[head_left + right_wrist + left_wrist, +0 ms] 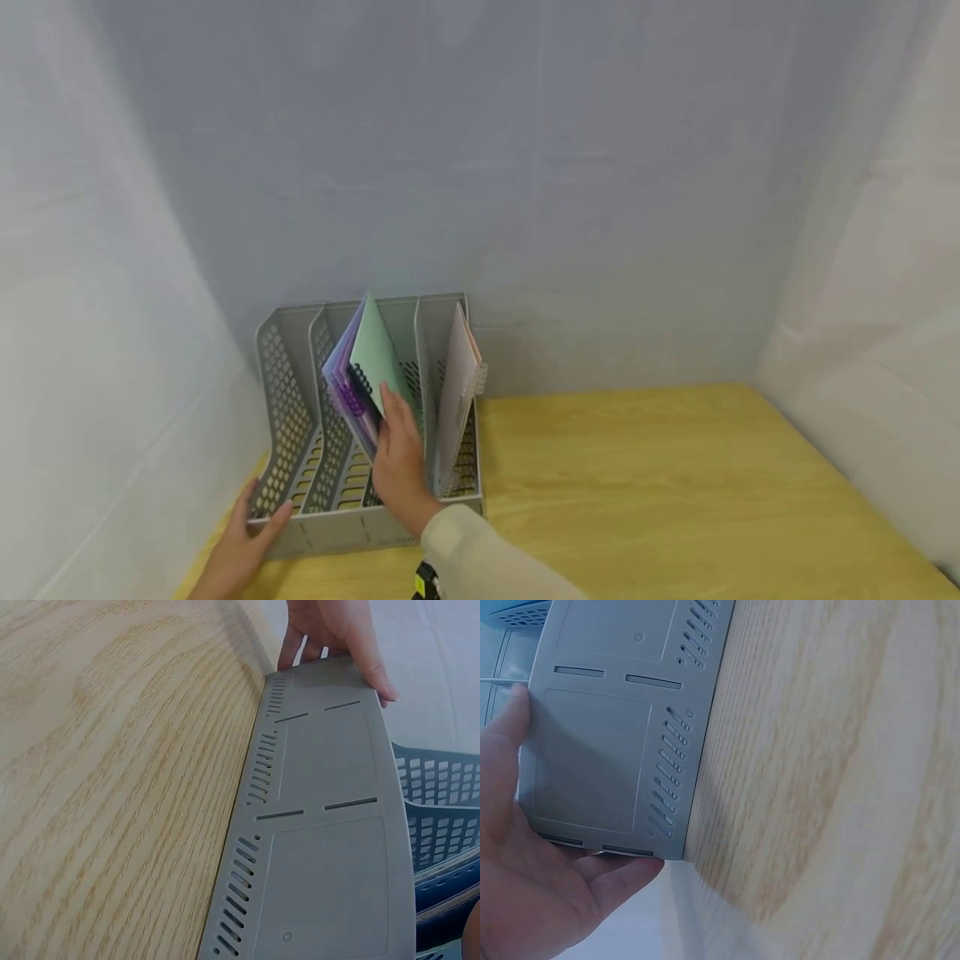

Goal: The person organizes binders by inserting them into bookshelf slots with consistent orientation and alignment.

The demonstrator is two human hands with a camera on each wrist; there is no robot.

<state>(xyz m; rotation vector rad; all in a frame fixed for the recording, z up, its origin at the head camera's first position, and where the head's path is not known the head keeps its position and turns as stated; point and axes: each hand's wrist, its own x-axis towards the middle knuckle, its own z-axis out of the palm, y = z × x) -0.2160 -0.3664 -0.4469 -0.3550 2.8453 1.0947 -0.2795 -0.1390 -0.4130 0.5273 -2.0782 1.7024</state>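
A grey file organizer (337, 533) with upright dividers stands on the table. My left hand (238, 542) grips its front left corner, thumb over the top rim and fingers round the outer side, as the left wrist view also shows. My right hand (401, 467) reaches into the middle of the organizer and holds a light green spiral notebook (377, 350) near its lower front edge, fingers along the cover. Purple spiral notebooks (345, 367) lean just left of it. The green notebook's lower part is hidden behind my hand.
A pale pink spiral notebook (459, 383) stands in the organizer's rightmost slot. The wooden table (637, 492) stretches to the right. Pale sheeting (570, 208) rises behind the table and on both sides, close to the organizer's left.
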